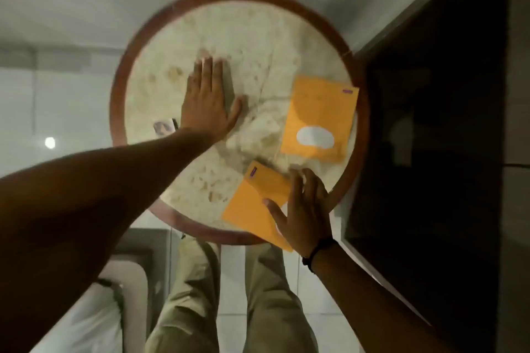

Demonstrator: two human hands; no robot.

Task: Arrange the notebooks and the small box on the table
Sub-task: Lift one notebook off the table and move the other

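Note:
Two orange notebooks lie on the round stone-topped table (200,34). The far notebook (321,112), with a white oval label, sits at the right edge. The near notebook (252,203) lies tilted at the front right and overhangs the wooden rim. My right hand (304,215) lies flat on top of it, fingers spread and thumb on the cover. My left hand (209,103) presses palm-down on the bare table centre and holds nothing. The small box (163,127) shows at the left rim, partly hidden behind my left wrist.
A dark glass panel (430,123) stands close against the table's right side. A pale seat or cushion (123,281) is at the lower left. My legs (229,309) stand right at the table's front edge on a tiled floor.

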